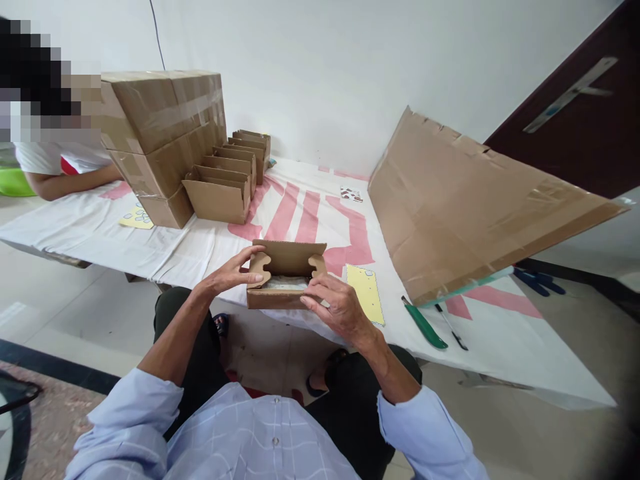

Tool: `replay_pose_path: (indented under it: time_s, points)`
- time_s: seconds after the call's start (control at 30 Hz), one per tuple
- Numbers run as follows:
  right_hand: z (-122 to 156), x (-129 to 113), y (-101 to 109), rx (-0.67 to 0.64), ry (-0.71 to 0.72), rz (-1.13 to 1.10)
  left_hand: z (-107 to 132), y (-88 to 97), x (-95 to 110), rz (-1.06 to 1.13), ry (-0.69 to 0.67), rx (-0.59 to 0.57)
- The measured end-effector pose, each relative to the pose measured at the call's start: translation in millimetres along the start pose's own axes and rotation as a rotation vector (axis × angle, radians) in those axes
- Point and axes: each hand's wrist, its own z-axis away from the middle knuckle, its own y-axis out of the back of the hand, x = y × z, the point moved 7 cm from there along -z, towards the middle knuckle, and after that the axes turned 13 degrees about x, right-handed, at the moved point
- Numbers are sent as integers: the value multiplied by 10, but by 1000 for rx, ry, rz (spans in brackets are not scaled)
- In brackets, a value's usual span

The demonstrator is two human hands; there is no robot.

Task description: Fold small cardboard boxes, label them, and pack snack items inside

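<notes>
Nearest the camera, a pale blue checked shirt (270, 433) is seen, with dark trousers (345, 420) beyond it. At the near edge of the table (210, 250), a small box (275, 300) is held, its back panel raised and its side flaps folded inward; something pale is contained in it, too small to be made out. The box's left side is held by the left hand (230, 273), the thumb laid on the left flap and the index finger spread away to the back panel. The front edge near the right corner is pinched by the right hand (335, 303), thumb below and fingers bunched above; the outer fingers cannot be told clearly.

Just right of the box, a yellow card (365, 295) is laid flat. Farther right, a green knife (425, 325) and a pen (453, 328) are placed near a leaning cardboard sheet (480, 207). To the left, open boxes (220, 200) are lined up beside stacked cartons (165, 127), behind which a co-worker's arm (80, 182) is rested on the table.
</notes>
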Motion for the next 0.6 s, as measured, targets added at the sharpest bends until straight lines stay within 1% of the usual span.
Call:
replay_pose_path:
  time_s: [0.13, 0.3, 0.37, 0.47, 0.6]
  points:
    - [125, -28, -67, -37, 2, -5, -6, -32, -58, -146, -99, -18]
    - [160, 125, -292, -114, -100, 33, 5, -46, -74, -224, -173, -3]
    - [142, 154, -356, -121, -108, 53, 3, -44, -66, -240, -197, -7]
    - [86, 127, -401, -146, -45, 98, -17, -37, -33, -284, -226, -21]
    - [3, 80, -417, -269, 78, 223, -61, -47, 43, -398, -207, -23]
